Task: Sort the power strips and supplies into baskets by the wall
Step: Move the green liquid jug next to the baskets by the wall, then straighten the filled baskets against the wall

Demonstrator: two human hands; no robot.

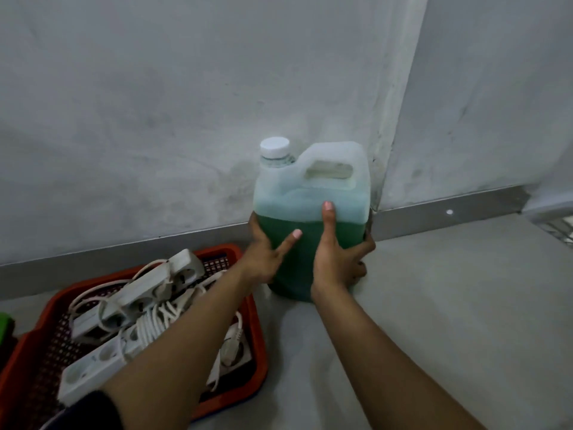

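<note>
A translucent plastic jug (313, 187) with a white cap, about half full of green liquid, stands upright on the grey floor against the wall. Both my hands clasp its lower body: my left hand (266, 252) on its left side, my right hand (338, 252) on the front and right side, thumb pointing up. To the left, a red mesh basket (257, 342) holds several white power strips (136, 293) with tangled white cords. My left forearm crosses over the basket and hides part of it.
The grey wall and a metal baseboard (449, 212) run close behind the jug, meeting at a corner on its right. A green object (4, 324) shows at the left edge. Bare grey floor (434, 305) spreads to the right.
</note>
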